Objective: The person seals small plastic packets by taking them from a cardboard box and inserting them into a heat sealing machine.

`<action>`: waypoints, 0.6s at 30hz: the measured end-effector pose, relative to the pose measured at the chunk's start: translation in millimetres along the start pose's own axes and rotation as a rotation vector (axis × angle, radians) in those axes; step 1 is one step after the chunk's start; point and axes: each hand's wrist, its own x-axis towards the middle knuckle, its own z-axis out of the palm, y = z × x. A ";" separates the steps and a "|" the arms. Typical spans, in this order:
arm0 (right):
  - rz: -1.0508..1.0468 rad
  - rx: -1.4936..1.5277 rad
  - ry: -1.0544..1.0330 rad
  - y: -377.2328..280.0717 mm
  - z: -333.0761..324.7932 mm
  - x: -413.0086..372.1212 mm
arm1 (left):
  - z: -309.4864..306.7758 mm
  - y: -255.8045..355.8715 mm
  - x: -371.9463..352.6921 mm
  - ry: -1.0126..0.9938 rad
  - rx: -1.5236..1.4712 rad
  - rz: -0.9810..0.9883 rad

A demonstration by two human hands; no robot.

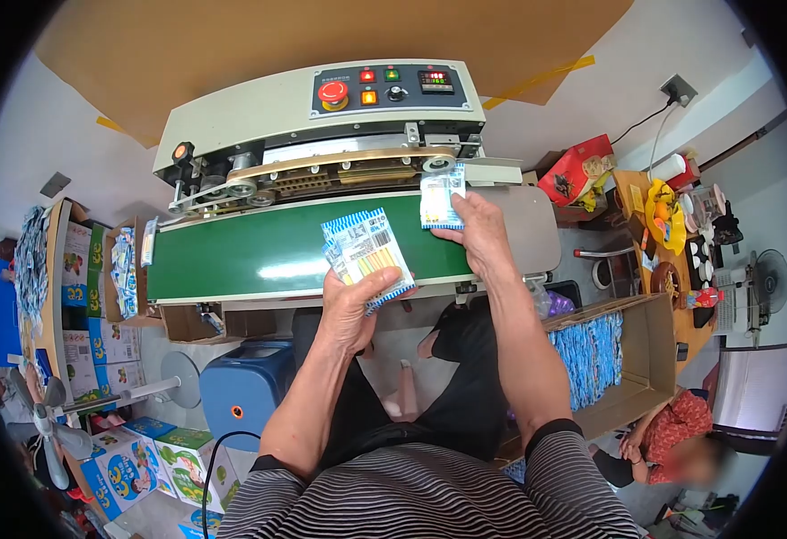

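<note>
My left hand (356,304) is closed round a small stack of blue-and-white printed packets (368,247), the thumb lying across the front one. Colourful sticks show in the lower part of that packet. Between the fingers and thumb of my right hand (483,234) is a single packet (439,199), held upright with its top edge at the right end of the band sealing machine (339,162). Beneath both hands runs the machine's green conveyor belt (268,247). At the belt's far left end another packet (149,241) stands on edge.
A carton of packets (640,310) stands at my right, another box of packets (126,269) past the belt's left end. A blue plastic stool (245,382) is at lower left. A person in red (676,436) sits at lower right. The control panel (391,88) has lit buttons.
</note>
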 end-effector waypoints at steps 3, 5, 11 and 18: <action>0.019 0.008 -0.035 4.4 13.0 2.4 | -0.5 -0.3 -0.2 0.012 -0.014 0.016; -0.036 -0.026 -0.025 3.5 23.9 -7.4 | -2.5 -3.7 1.6 0.038 0.028 0.054; 0.049 -0.039 -0.124 3.3 34.5 -69.1 | -5.2 -12.5 6.1 0.105 0.255 0.192; 0.086 0.182 -0.239 13.6 28.1 -88.5 | 12.8 -23.1 2.3 -0.025 0.395 0.172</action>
